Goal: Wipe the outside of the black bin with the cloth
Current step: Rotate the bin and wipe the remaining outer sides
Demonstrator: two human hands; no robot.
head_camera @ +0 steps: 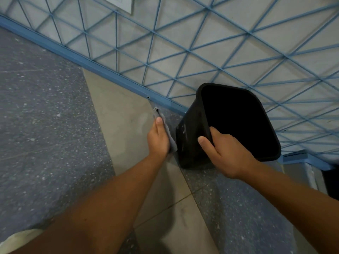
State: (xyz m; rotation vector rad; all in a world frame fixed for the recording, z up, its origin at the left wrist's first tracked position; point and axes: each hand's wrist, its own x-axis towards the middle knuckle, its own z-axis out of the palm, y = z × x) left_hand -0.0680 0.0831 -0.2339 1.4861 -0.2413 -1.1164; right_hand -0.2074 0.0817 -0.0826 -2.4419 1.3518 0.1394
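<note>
speckled floor (45, 107), left hand (158, 138) clutching cloth (171, 138), beside bin (190, 132)

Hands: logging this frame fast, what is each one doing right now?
Left hand: closed on the cloth, beside the bin's outer wall.
Right hand: closed on the bin's rim, holding it tilted.

Floor (45, 110): speckled grey, a pale strip (117, 114) running across it. Wall (192, 44): light grey, blue lattice (152, 33) lying over it, blue skirting (91, 66) edging its base. Lighting: dim, even.
</note>
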